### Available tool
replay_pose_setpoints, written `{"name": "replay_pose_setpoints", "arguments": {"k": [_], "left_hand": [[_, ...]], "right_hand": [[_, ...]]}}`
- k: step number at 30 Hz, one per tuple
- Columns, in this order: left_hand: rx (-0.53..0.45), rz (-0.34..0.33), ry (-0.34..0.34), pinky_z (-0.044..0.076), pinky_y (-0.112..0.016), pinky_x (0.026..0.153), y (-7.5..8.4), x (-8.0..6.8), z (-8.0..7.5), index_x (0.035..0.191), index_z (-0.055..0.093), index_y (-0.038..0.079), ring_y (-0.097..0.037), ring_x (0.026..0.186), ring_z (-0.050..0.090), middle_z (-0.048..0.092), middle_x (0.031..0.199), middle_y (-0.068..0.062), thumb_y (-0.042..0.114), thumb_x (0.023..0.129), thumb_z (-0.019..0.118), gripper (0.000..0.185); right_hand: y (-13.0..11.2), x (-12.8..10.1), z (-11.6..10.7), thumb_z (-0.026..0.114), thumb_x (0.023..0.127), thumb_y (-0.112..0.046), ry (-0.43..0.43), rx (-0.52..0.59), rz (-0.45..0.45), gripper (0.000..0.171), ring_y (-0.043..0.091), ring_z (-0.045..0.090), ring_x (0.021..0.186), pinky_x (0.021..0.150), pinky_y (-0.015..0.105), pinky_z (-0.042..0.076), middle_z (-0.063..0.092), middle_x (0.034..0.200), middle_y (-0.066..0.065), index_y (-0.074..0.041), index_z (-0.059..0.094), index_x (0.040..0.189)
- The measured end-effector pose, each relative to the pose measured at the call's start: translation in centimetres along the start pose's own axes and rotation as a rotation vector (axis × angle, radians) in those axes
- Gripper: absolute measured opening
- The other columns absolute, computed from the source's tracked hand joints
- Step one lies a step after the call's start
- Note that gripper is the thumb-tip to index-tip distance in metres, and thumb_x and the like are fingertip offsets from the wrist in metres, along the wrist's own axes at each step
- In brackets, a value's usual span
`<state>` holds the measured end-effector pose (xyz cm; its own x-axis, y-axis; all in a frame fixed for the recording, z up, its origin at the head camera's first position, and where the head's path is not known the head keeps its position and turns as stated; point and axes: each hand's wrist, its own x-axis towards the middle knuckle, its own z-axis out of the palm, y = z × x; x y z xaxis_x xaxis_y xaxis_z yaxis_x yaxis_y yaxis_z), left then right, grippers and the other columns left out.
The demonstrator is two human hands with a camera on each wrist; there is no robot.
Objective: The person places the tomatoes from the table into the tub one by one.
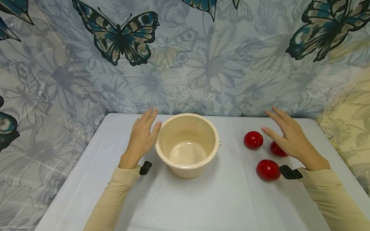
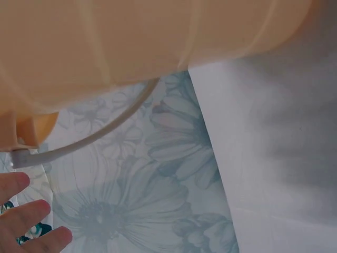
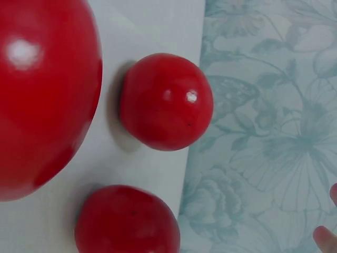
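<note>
A cream plastic bucket [image 1: 189, 171] stands upright near the middle of the table, nothing inside it. Its pale curved handle [image 2: 100, 132] hangs on the far side in the left wrist view. Beside the bucket's left rim is my left hand [image 1: 141, 136], fingers extended, thumb tip right at the rim. On the right lie three glossy red balls: a back one [image 1: 253, 140], a front one [image 1: 268, 170] and a third [image 1: 278, 149], partly covered by my right hand [image 1: 295, 141]. That hand hovers with fingers spread and holds nothing. In the right wrist view the nearest ball [image 3: 47, 100] looms large.
The white-covered table [image 1: 225, 202] runs back to a wall of floral cloth [image 1: 202, 80] with butterflies. Similar cloth hangs at the left and right sides. A black wrist camera [image 1: 145, 167] is on the left wrist, another [image 1: 290, 173] on the right.
</note>
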<state>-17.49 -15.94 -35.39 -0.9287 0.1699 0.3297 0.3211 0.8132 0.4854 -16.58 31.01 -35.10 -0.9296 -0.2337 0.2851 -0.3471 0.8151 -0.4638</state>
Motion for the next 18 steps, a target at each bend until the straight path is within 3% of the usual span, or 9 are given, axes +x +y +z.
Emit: {"name": "replay_pose_setpoints", "arguments": {"k": [8,18], "left_hand": [[-0.059,0.015,-0.015,0.019,-0.059,0.123,0.4,-0.7,0.3,0.156,0.033,0.014,-0.035,0.15,0.027,0.029,0.163,-0.01,0.041,0.106,0.036,0.056],[-0.116,0.063,-0.026,0.022,-0.057,0.122,0.4,-1.5,0.8,0.155,0.035,0.013,-0.031,0.149,0.031,0.033,0.162,-0.008,0.04,0.107,0.036,0.055]], "right_hand": [[0.0,-0.9,-0.3,0.06,0.097,-0.031,-0.018,0.033,0.003,0.067,0.05,0.019,0.147,0.113,0.076,0.013,0.02,0.164,0.019,-0.013,0.033,0.156],[-0.3,-2.1,0.3,0.061,0.097,-0.029,-0.001,0.054,-0.002,0.065,0.052,0.02,0.146,0.113,0.077,0.011,0.022,0.163,0.022,-0.009,0.037,0.153]]}}
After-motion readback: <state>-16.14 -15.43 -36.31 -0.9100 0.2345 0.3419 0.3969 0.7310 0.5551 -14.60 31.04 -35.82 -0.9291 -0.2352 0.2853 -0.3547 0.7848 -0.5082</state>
